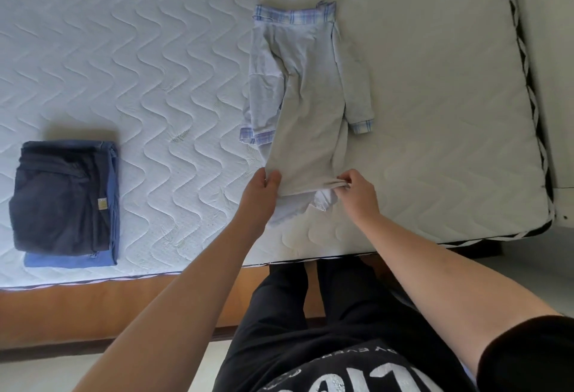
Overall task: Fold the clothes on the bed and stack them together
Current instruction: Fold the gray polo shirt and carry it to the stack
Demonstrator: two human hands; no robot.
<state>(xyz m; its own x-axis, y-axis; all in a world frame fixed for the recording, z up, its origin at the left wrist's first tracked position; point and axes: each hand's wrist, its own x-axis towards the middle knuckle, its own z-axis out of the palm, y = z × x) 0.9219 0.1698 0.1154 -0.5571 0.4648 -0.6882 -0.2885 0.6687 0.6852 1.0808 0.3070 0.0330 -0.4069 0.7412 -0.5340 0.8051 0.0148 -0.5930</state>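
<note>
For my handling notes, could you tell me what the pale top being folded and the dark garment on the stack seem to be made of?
Pale top: soft, thin knit, probably cotton jersey, matte; it drapes and creases limply, with woven-looking plaid trim at collar and cuffs. Dark garment: heavier matte fabric, possibly denim or twill; it holds stiff, thick folds, though this is uncertain.
</note>
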